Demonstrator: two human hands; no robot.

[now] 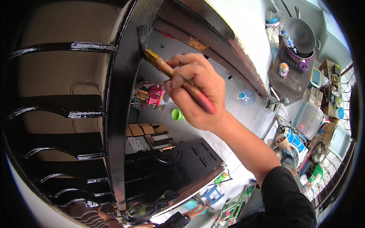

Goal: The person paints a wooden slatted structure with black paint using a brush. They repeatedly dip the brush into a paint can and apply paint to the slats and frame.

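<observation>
Near first: right hand [197,91] at frame centre, forearm and black sleeve [285,201] running in from five o'clock. Closed around a paintbrush [173,78], fingers wrapped tight, thumb pressed along the wooden handle; red handle end poking out of the fist toward four o'clock. Paint smudges on the knuckles. Left hand nowhere in sight.

From the hand, the brush reaching out toward ten o'clock, dark bristles [143,38] pressed flat against the black frame post [121,102]. Contact point high on the post, near its upper bend, at about eleven o'clock from the fist.

Progress, judged from the sheen: post glossy and wet-looking along most of its visible length, from the top curve down to its foot at seven o'clock. Curved crossbars [61,114] to the left, at nine o'clock of the hand, also black and shining with highlights. Upper rail [228,41] running toward two o'clock only partly covered, with rusty brown patches showing through. So, probably well along, with touch-up near the top and that rail left.

Farther off, well below: tiled floor with a black panelled door [182,163] lying flat, a green cup [177,114], cardboard boxes [142,130], a water jug [246,97]. At one o'clock, a dark wok [300,36] on a cluttered table.
</observation>
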